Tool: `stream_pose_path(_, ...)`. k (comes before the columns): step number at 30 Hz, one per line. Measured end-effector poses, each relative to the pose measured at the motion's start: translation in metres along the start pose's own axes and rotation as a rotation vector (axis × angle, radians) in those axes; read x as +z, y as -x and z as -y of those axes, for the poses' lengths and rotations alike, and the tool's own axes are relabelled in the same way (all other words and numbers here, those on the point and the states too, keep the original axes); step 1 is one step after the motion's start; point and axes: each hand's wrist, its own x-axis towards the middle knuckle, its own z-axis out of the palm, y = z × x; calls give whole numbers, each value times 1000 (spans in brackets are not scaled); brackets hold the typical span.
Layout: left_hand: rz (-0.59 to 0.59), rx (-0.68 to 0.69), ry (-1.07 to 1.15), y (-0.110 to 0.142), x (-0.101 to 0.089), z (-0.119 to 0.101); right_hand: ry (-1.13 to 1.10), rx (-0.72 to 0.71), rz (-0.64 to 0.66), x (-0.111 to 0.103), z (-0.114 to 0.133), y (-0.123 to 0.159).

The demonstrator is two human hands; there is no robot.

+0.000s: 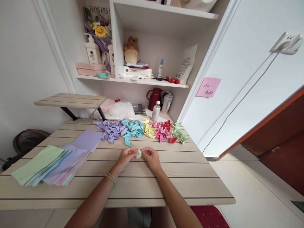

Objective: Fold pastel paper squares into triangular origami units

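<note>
A small piece of folded light green paper (139, 154) is pinched between my two hands, just above the middle of the table. My left hand (127, 157) grips its left side with thumb and fingers. On the other side, my right hand (151, 155) closes its fingertips at the paper's right edge. Beyond my hands lies a row of folded paper pieces, grouped by colour: purple (112, 129), blue (133, 129), yellow (149, 129), pink and red (163, 129), and light green (180, 133).
Stacks of coloured paper sheets (47, 164) lie on the table's left, below a small raised shelf (71, 100). Behind the folded pieces stand a clear bottle (155, 111), a red jug (155, 98) and a tumbler (167, 103). The slatted table (190, 183) ends at the right.
</note>
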Motion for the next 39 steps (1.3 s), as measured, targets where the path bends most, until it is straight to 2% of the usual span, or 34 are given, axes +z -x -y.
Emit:
stream_pose_path(3, -62, 92, -89, 1, 3, -3, -140, 117, 56, 0, -1, -1)
stream_pose_path(7, -97, 150, -119, 2, 5, -4, -201, 151, 108, 0, -3, -1)
stream_pose_path(12, -9, 100, 7, 0, 6, 1, -209, 101, -11, -1, -5, -3)
stream_pose_path(14, 22, 92, -11, -1, 6, 4, -132, 59, -22, -3, -5, -3)
stream_pose_path(17, 24, 132, -136, -2, 3, 7, 105, -44, -3, -6, -2, -1)
stream_pose_path(21, -2, 355, -412, 1, -1, 1, 408, -250, 31, -11, 4, 0)
stream_pose_path(25, 53, 571, -623, 8, 0, -6, 580, -351, 72, -15, 5, 0)
stream_pose_path(30, 62, 655, -715, 11, 2, -7, 718, -398, 101, -17, 5, 0)
stream_pose_path(39, 72, 695, -838, 4, -3, 0, 722, -333, 155, -18, 10, 1)
